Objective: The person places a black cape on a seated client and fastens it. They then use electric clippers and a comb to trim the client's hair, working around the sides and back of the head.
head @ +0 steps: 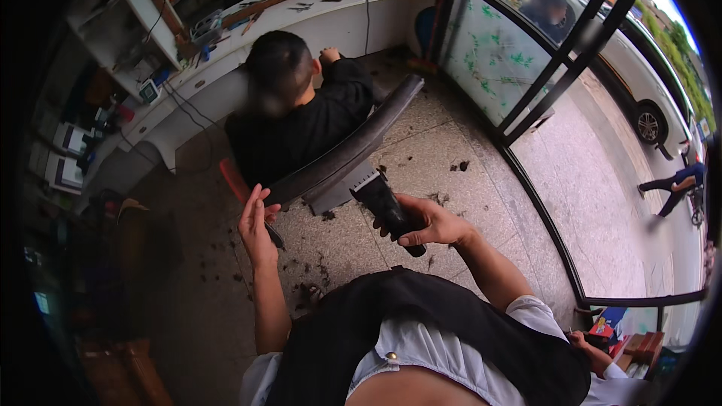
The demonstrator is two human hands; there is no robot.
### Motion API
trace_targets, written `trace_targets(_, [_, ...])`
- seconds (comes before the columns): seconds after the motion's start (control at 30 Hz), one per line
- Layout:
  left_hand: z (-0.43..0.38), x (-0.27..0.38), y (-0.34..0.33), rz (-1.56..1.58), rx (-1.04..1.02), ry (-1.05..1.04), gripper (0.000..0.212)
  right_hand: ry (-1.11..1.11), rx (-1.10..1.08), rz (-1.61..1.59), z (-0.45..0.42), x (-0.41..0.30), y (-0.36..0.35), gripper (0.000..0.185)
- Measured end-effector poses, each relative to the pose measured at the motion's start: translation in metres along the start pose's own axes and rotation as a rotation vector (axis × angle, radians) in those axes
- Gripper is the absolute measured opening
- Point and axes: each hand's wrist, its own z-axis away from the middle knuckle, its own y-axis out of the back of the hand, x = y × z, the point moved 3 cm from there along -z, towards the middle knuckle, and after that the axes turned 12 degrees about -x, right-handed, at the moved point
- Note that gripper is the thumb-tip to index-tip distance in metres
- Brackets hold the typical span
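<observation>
My right hand (431, 223) is wrapped around a black hair clipper (386, 206), whose pale toothed head points up and left towards the chair. In my left hand (257, 234) is a red comb (232, 179); a dark end (275, 237) sticks out beneath the palm, and I cannot tell whether it is part of the comb. Just beyond both hands curves the dark padded backrest (350, 135) of a barber chair. A person in black (293, 135) sits in it, back towards me, with short dark hair (276, 56) and one hand raised near the head.
A white counter (225, 53) under a mirror carries scissors (300, 7), a plastic basket (207, 27) and cords. Cut hair (459, 166) lies scattered on the speckled floor (423, 146). A glass door frame (541, 208) stands right, a white car (648, 90) outside. Another person's hand (581, 341) shows lower right.
</observation>
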Motion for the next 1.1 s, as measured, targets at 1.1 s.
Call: trace_targets(1.1, [-0.113,0.004,0.458,0.147,0.187,0.000,0.029,-0.449,-0.547,-0.130,-0.612,0.187,-0.179,0.030])
